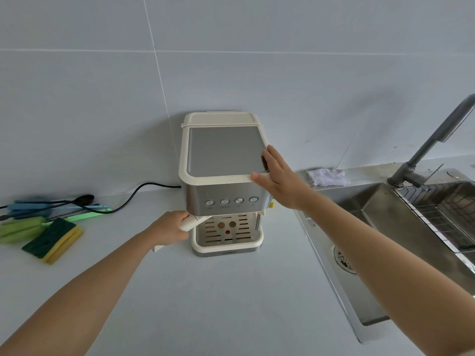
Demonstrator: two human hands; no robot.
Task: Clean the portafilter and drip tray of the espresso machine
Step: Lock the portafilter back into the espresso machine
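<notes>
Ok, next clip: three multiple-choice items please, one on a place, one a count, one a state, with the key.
1. Where is the crumpled white cloth? A on the ledge behind the steel sink; B on the machine's top; C beside the sponge.
2. How many round silver buttons has the cream-and-steel espresso machine? A two; B four; C six.
3. The left hand is: A flat on the counter; B gripping the cream portafilter handle; C holding a sponge.
Key: 1 A, it lies at the sink's back edge; 2 B, four in one row; 3 B, fingers curl round the handle.
</notes>
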